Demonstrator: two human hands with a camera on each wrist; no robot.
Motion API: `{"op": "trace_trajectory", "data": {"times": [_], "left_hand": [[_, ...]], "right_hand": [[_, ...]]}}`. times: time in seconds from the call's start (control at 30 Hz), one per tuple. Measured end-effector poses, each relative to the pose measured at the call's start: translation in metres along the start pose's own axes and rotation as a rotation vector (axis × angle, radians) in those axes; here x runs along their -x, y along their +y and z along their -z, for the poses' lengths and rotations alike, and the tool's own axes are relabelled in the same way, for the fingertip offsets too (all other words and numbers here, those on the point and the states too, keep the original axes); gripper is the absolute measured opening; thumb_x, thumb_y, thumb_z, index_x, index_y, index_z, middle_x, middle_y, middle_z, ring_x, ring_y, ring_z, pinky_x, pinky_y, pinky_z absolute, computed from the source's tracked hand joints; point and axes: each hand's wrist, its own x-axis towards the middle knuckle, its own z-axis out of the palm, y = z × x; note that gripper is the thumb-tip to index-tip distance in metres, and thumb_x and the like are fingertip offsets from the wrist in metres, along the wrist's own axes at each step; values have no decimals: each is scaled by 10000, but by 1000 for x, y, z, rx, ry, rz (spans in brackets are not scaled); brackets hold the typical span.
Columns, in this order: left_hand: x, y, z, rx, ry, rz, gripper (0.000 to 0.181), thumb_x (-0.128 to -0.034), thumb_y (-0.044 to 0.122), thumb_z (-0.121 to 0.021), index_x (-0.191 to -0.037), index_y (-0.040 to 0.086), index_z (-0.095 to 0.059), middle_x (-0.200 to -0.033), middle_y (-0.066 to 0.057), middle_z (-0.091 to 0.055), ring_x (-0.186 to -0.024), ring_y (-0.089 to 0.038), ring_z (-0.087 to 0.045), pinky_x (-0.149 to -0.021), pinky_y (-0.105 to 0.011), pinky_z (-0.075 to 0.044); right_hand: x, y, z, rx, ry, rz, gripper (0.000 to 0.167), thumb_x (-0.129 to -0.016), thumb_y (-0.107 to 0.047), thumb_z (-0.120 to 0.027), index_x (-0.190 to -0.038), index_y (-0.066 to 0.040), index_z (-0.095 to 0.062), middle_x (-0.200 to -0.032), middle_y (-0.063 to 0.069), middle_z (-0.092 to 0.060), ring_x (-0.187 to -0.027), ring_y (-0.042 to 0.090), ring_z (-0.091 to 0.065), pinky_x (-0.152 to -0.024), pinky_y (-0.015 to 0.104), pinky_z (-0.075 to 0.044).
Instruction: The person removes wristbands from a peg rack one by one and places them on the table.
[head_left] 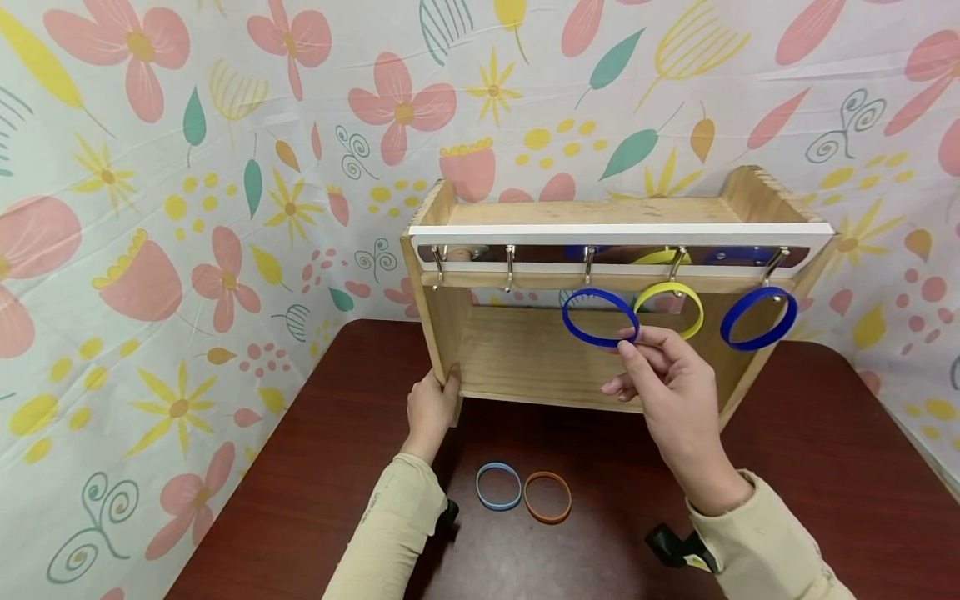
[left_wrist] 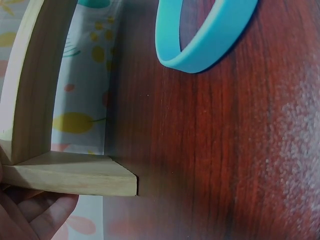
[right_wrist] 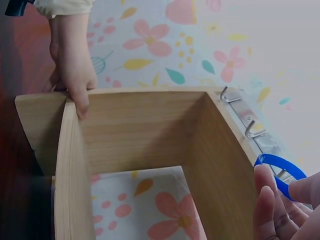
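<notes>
Between thumb and fingers, my right hand (head_left: 678,404) pinches a blue silicone wristband (head_left: 588,338) just below the middle hook (head_left: 588,265); whether band and hook touch, I cannot tell. My left hand (head_left: 430,414) grips the lower left corner of a wooden shelf rack (head_left: 525,346), thumb inside the side panel. A yellow wristband (head_left: 701,312) hangs from the hook right of the middle one, and another blue wristband (head_left: 750,343) from the rightmost. In the right wrist view, the pinched band (right_wrist: 284,187) lies close to the hook rail (right_wrist: 245,114).
On the dark red table (head_left: 300,500), a light blue wristband (head_left: 498,506) and an orange wristband (head_left: 547,520) lie side by side in front of the rack. The two left hooks (head_left: 510,267) carry no band. A flower-patterned cloth (head_left: 225,167) stands behind the table.
</notes>
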Motion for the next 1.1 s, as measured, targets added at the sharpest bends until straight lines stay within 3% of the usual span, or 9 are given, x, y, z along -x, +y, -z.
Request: {"op": "trace_trajectory", "data": {"times": [0.4, 1.1], "left_hand": [[0, -1, 0, 3, -9, 2, 354, -989, 389, -549, -848, 82, -653, -544, -26, -561, -428, -160, -533, -396, -311, -411], [0, 0, -1, 2, 8, -5, 336, -985, 380, -560, -851, 91, -666, -612, -64, -638, -474, -189, -592, -426, -336, -460]], "right_hand": [[1, -1, 5, -30, 10, -21, 194, -983, -89, -574, -1132, 33, -595, -821, 18, -727, -562, 189, -659, -561, 233, -517], [18, 8, 14, -73, -30, -21, 187, -976, -28, -565, -1140, 59, -588, -745, 71, -703, -558, 189, -652, -551, 229, -500]]}}
